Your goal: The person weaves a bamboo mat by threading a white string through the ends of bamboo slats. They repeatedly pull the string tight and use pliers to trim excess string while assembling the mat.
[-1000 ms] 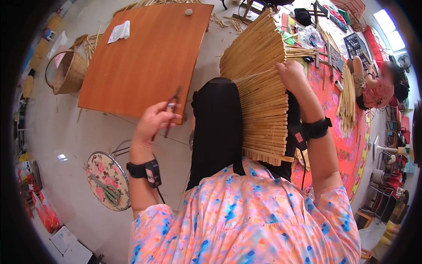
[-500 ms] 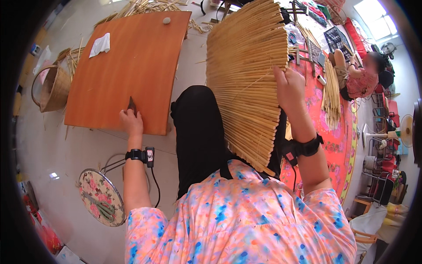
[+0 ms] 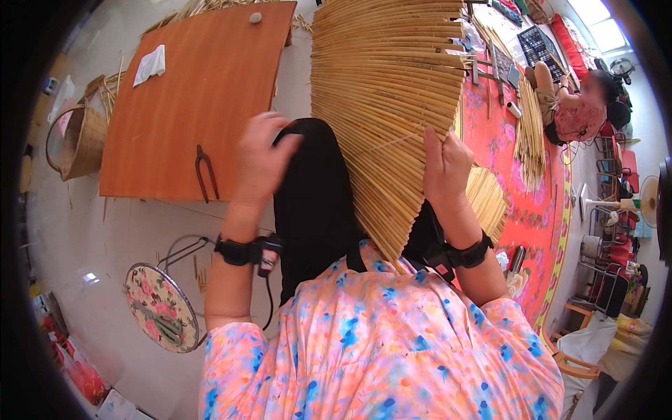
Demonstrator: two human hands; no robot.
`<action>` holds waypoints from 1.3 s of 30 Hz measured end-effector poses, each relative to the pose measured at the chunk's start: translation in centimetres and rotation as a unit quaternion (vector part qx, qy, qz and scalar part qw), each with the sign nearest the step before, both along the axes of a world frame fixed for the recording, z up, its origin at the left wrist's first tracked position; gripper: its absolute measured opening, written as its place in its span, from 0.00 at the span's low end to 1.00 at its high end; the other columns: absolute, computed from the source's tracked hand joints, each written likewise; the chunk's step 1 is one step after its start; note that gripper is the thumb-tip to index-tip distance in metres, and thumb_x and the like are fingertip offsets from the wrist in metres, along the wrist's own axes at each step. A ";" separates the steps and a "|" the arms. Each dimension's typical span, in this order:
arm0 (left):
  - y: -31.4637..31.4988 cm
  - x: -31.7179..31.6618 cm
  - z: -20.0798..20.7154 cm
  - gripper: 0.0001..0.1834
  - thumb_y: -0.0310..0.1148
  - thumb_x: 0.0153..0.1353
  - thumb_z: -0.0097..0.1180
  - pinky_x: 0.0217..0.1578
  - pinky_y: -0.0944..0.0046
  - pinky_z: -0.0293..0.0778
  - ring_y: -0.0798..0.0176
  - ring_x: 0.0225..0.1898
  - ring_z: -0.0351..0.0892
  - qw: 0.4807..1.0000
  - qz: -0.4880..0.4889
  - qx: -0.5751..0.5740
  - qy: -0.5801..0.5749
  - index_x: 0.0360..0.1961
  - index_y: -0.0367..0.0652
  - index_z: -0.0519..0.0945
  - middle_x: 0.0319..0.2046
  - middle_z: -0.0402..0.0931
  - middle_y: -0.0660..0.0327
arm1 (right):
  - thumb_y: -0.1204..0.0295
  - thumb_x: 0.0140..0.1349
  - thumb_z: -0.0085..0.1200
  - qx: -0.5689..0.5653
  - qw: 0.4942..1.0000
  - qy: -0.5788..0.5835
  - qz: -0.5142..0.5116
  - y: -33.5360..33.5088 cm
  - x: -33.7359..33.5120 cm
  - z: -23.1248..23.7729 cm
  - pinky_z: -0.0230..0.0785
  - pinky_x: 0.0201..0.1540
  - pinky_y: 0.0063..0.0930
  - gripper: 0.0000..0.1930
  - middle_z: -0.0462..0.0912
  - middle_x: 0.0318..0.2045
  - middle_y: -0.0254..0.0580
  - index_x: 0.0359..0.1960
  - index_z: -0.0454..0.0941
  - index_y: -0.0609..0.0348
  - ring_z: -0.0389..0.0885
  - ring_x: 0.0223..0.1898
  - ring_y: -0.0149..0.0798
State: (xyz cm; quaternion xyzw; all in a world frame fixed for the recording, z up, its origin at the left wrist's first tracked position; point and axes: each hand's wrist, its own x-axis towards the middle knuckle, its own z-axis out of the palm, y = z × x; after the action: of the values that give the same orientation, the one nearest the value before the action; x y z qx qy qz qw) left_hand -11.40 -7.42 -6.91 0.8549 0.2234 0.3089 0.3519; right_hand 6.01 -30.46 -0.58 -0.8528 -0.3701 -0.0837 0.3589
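Head view: the right hand point(image 3: 450, 166) has its fingers closed on the edge of a reed mat point(image 3: 387, 94), fanning out to their left. The left hand point(image 3: 262, 152), blurred, has loosely parted fingers; left of them, pliers point(image 3: 200, 157) lie on the tabletop point(image 3: 185, 98).

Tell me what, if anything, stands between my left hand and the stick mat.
In this view, your black-clad left knee lies between the blurred left hand and the stick mat; whether the hand is raised above the knee, I cannot tell.
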 end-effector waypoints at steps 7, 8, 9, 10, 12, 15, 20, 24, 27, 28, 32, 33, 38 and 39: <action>-10.1 7.3 3.5 0.15 0.22 0.53 0.66 0.33 0.61 0.79 0.54 0.32 0.83 0.982 -0.145 -0.038 -0.120 0.44 0.36 0.82 0.36 0.80 0.53 | 0.67 0.70 0.49 0.005 0.999 -0.017 0.035 0.0 -1.6 0.9 0.69 0.31 0.45 0.10 0.78 0.25 0.52 0.36 0.79 0.61 0.78 0.28 0.58; -10.5 7.4 3.3 0.14 0.22 0.53 0.66 0.32 0.61 0.79 0.54 0.31 0.83 0.984 -0.128 -0.022 -0.123 0.42 0.37 0.82 0.35 0.80 0.53 | 0.67 0.70 0.49 -0.012 0.999 -0.013 0.027 -0.1 -1.7 1.0 0.69 0.31 0.46 0.10 0.78 0.25 0.52 0.36 0.79 0.61 0.78 0.29 0.58; -10.8 7.5 3.2 0.12 0.22 0.53 0.65 0.31 0.60 0.78 0.53 0.31 0.83 0.985 -0.114 -0.003 -0.128 0.41 0.37 0.82 0.35 0.80 0.53 | 0.67 0.70 0.49 -0.028 0.999 -0.009 0.018 -0.1 -1.8 1.2 0.69 0.31 0.46 0.10 0.79 0.26 0.51 0.36 0.79 0.61 0.79 0.29 0.57; -10.9 7.6 3.2 0.11 0.22 0.54 0.65 0.30 0.60 0.78 0.53 0.30 0.83 0.986 -0.099 0.015 -0.132 0.40 0.37 0.82 0.34 0.80 0.53 | 0.68 0.69 0.49 -0.028 0.999 -0.009 0.021 -0.1 -1.9 1.3 0.69 0.31 0.46 0.10 0.79 0.26 0.51 0.36 0.79 0.60 0.79 0.29 0.57; -10.8 7.7 4.0 0.08 0.22 0.54 0.64 0.28 0.59 0.77 0.53 0.28 0.82 0.986 -0.108 0.040 -0.124 0.36 0.37 0.81 0.31 0.80 0.52 | 0.68 0.69 0.50 -0.026 0.999 -0.008 0.028 -0.2 -2.0 1.3 0.70 0.31 0.46 0.10 0.79 0.26 0.51 0.36 0.79 0.60 0.79 0.29 0.57; -10.4 7.7 4.9 0.05 0.22 0.54 0.60 0.25 0.60 0.75 0.55 0.23 0.80 0.989 -0.108 -0.007 -0.101 0.33 0.36 0.79 0.24 0.78 0.54 | 0.67 0.68 0.50 -0.016 0.999 -0.021 0.035 0.1 -2.0 1.3 0.70 0.30 0.47 0.09 0.79 0.26 0.50 0.35 0.78 0.60 0.79 0.27 0.57; -7.2 5.5 7.1 0.05 0.28 0.53 0.57 0.21 0.65 0.69 0.64 0.19 0.74 0.885 -0.311 -0.336 0.087 0.26 0.37 0.77 0.18 0.73 0.60 | 0.64 0.68 0.52 -0.030 0.998 -0.042 0.039 0.4 -2.0 1.2 0.71 0.28 0.46 0.12 0.79 0.26 0.49 0.30 0.76 0.59 0.79 0.26 0.56; -3.2 1.5 8.5 0.06 0.32 0.50 0.52 0.32 0.64 0.69 0.62 0.33 0.75 0.741 -0.459 -0.490 0.019 0.21 0.42 0.76 0.30 0.75 0.55 | 0.62 0.67 0.52 -0.074 0.996 -0.048 0.010 0.4 -2.4 2.4 0.72 0.27 0.45 0.14 0.79 0.25 0.49 0.29 0.76 0.60 0.80 0.26 0.55; -3.3 -0.3 9.3 0.06 0.33 0.50 0.51 0.42 0.60 0.67 0.56 0.39 0.72 0.768 -0.387 -0.472 -0.197 0.19 0.45 0.74 0.37 0.75 0.50 | 0.62 0.67 0.52 -0.055 0.998 -0.037 -0.004 0.5 -2.4 1.9 0.72 0.27 0.44 0.14 0.78 0.24 0.49 0.29 0.76 0.60 0.79 0.25 0.55; -3.7 -0.5 9.9 0.06 0.33 0.51 0.51 0.44 0.58 0.67 0.55 0.40 0.72 0.765 -0.364 -0.476 -0.238 0.20 0.45 0.73 0.37 0.75 0.49 | 0.62 0.66 0.53 -0.040 0.999 -0.031 0.000 0.6 -2.2 1.6 0.72 0.27 0.44 0.13 0.78 0.25 0.48 0.30 0.77 0.60 0.79 0.25 0.55; -4.5 -1.3 11.8 0.08 0.30 0.58 0.51 0.50 0.45 0.66 0.54 0.39 0.78 0.695 -0.374 -0.523 -0.322 0.22 0.47 0.70 0.28 0.74 0.52 | 0.64 0.64 0.56 -0.003 1.000 -0.006 0.022 0.8 -2.5 1.1 0.72 0.27 0.43 0.11 0.78 0.27 0.47 0.35 0.77 0.59 0.80 0.25 0.53; -4.3 -1.7 12.8 0.09 0.26 0.57 0.50 0.47 0.46 0.70 0.59 0.32 0.77 0.659 -0.386 -0.554 -0.331 0.21 0.47 0.69 0.26 0.73 0.56 | 0.65 0.63 0.57 0.001 1.000 0.002 0.027 0.8 -2.7 1.3 0.73 0.27 0.42 0.10 0.78 0.27 0.46 0.37 0.77 0.59 0.80 0.25 0.53; -1.0 -8.2 17.2 0.10 0.22 0.55 0.53 0.19 0.69 0.62 0.75 0.13 0.58 0.736 -0.276 -0.525 -0.325 0.22 0.44 0.66 0.22 0.66 0.63 | 0.68 0.56 0.64 0.137 0.984 0.091 0.064 1.0 -3.8 0.1 0.73 0.26 0.37 0.18 0.76 0.29 0.44 0.46 0.76 0.62 0.79 0.24 0.49; -0.4 -10.7 18.5 0.10 0.22 0.55 0.53 0.19 0.70 0.57 0.75 0.14 0.54 0.786 -0.227 -0.491 -0.300 0.22 0.44 0.65 0.22 0.62 0.64 | 0.68 0.56 0.64 0.149 0.980 0.110 0.070 1.1 -4.2 0.0 0.73 0.26 0.37 0.18 0.76 0.30 0.44 0.46 0.76 0.62 0.79 0.24 0.49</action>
State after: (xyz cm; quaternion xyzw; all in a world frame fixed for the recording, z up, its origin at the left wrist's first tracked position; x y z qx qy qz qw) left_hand -22.08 -7.85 11.63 0.4568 0.0274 0.3091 0.8337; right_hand 1.84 -29.34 -0.56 -0.7659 -0.3702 -0.0178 0.5254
